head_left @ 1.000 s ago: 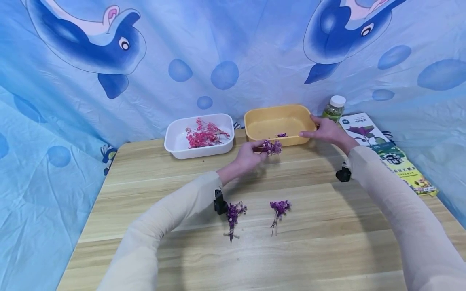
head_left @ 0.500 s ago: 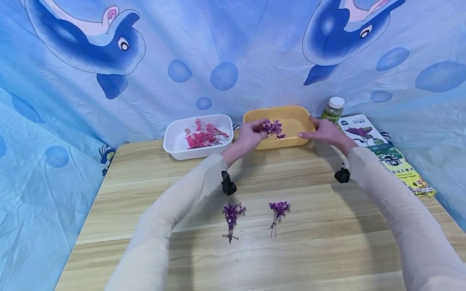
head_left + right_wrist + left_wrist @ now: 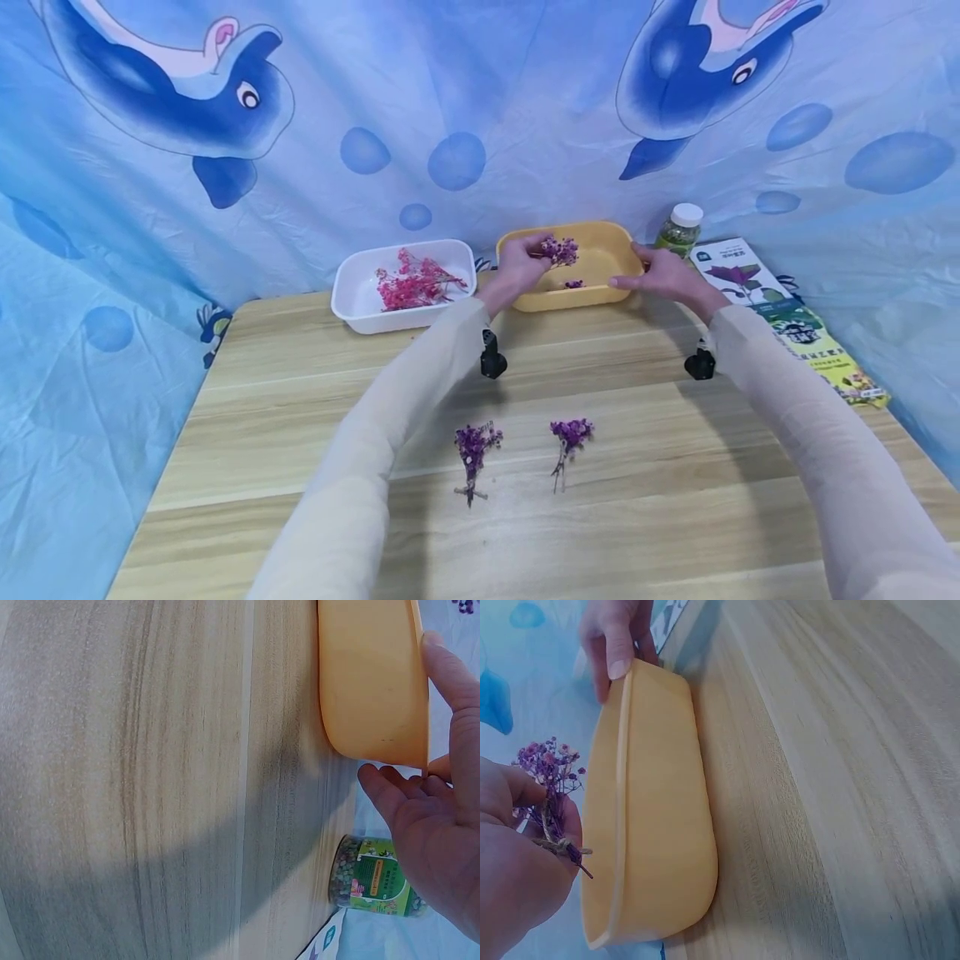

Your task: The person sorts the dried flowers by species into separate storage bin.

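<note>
My left hand (image 3: 522,265) pinches a small bunch of dried purple flowers (image 3: 559,250) over the yellow plastic tray (image 3: 603,262). In the left wrist view, twine (image 3: 553,844) is tied round the stems of this bunch. At the tray's right end, my right hand (image 3: 663,275) grips the rim, its thumb on the near side. A bit of purple flower (image 3: 574,284) lies inside the tray. Two more purple bunches lie on the wooden table nearer me, a left one (image 3: 472,450) and a right one (image 3: 572,433).
Left of the yellow tray stands a white tray (image 3: 351,308) holding pink dried flowers (image 3: 416,283). A white-capped jar (image 3: 679,230) is beside my right hand. Printed packets (image 3: 750,279) lie along the table's right side. A blue dolphin-print curtain (image 3: 450,75) hangs behind.
My left hand has carried the purple bunch from in front of the yellow tray up and over it. My right hand stays on the tray's right end.
</note>
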The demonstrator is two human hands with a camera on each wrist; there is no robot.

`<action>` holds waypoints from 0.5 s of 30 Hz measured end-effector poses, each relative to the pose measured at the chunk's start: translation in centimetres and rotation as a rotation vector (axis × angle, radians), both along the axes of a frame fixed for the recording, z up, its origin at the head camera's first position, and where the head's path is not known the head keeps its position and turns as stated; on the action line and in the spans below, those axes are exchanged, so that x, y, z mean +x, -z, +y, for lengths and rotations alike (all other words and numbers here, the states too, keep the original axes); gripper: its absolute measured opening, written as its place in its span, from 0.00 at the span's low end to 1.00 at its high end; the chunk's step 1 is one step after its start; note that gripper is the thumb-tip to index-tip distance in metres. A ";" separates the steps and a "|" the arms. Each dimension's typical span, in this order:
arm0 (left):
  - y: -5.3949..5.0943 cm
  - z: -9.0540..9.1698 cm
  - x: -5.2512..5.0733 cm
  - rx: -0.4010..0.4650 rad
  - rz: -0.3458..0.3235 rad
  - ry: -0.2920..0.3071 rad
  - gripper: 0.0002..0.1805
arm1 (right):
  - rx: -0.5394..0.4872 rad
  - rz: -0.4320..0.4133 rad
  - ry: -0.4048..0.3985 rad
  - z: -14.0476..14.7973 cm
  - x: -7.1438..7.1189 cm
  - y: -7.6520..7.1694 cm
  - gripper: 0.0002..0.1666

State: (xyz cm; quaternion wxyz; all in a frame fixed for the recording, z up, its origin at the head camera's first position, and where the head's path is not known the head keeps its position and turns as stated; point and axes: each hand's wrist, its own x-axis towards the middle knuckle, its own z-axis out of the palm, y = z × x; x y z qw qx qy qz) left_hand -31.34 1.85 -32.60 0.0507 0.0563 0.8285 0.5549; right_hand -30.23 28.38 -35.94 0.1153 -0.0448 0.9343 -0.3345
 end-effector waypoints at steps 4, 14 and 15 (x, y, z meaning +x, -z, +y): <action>0.3 0.5 -0.4 -0.047 -0.021 0.008 0.36 | -0.001 0.003 0.001 0.1 0.0 0.0 0.70; 0.7 0.6 -0.7 -0.079 -0.036 0.037 0.39 | 0.011 0.012 0.002 0.0 0.1 -0.1 0.72; 0.7 0.6 -0.7 -0.083 -0.034 0.037 0.39 | 0.013 0.013 0.003 0.0 0.1 -0.1 0.72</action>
